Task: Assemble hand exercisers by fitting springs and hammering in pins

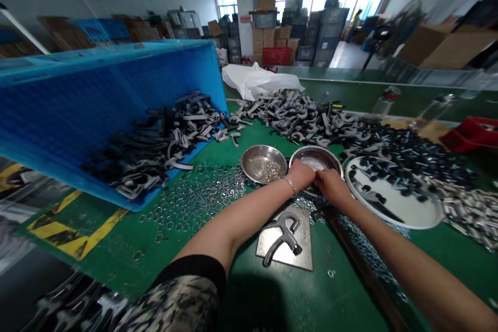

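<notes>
My left hand (301, 174) and my right hand (329, 182) meet at the near rim of a steel bowl (317, 156). Both have their fingers curled together, and whatever they pinch is too small to make out. A second steel bowl (263, 163) to the left holds small metal rings. Just below my hands, a grey hook-shaped part (283, 238) lies on a square metal plate (301, 257). Loose metal rings (194, 199) are scattered over the green table (272, 295).
A tipped blue crate (78, 93) at left spills grey parts (155, 140). More grey parts (295, 114) are heaped behind the bowls. A white round tray (404, 207) with black pieces, a red bin (472, 132) and a pile of metal pieces (467, 207) lie at right.
</notes>
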A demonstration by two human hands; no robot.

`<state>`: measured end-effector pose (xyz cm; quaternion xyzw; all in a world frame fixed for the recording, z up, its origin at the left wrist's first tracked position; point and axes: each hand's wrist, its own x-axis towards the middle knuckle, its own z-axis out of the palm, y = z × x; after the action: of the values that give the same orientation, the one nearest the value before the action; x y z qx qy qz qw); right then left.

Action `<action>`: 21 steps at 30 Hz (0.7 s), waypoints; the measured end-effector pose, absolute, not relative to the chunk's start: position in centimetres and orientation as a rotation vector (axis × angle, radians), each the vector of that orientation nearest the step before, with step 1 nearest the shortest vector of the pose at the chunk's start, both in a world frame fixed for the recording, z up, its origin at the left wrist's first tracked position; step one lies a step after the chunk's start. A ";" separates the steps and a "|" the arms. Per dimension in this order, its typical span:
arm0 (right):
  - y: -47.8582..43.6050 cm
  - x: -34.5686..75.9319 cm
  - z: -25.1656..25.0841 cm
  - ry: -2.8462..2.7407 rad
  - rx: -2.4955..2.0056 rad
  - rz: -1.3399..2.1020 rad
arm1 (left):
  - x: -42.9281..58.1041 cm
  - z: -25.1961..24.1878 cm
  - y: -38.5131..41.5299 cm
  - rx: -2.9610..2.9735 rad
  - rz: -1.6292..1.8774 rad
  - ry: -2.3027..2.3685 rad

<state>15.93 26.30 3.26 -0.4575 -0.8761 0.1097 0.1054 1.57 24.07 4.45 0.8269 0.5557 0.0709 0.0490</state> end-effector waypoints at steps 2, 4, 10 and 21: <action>26.0 16.3 4.3 -2.509 -1.339 0.395 | 1.4 5.0 23.4 2.490 0.282 1.738; 24.6 16.9 5.1 -2.424 -1.325 0.496 | 0.7 5.6 22.0 2.454 0.381 1.773; 15.3 18.2 3.8 -2.314 -1.179 0.961 | -3.2 5.7 13.1 2.103 0.940 1.652; 12.3 16.9 2.9 -2.409 -1.155 0.822 | -5.7 4.4 2.3 1.340 1.129 1.679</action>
<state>16.92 12.29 2.92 -0.4071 -0.8489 0.2895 0.1725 -5.75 2.32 4.35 0.5173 0.6481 0.4357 0.3500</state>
